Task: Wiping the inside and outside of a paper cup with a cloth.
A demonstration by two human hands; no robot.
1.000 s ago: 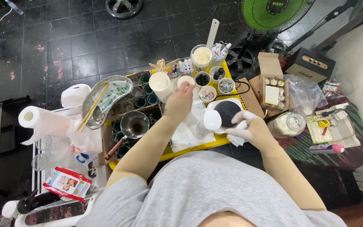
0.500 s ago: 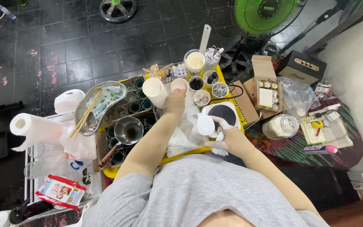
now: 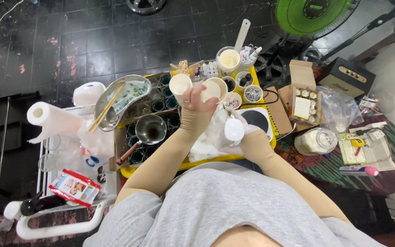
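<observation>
Cream cup [image 3: 213, 88] gripped in left hand [image 3: 196, 101], held tilted above the yellow tray [image 3: 270, 142], just beside a second pale cup [image 3: 179, 84]. Half a second earlier this hand was stretched flat toward the cups with nothing clearly in it; now the fingers are closed around the cup. Right hand [image 3: 239, 128] holds a small white rounded object [image 3: 234, 129] over crumpled white paper [image 3: 211, 139], as before. Metal saucepan [image 3: 150, 130] left of the forearm. Black round pad [image 3: 255, 120] partly visible right.
</observation>
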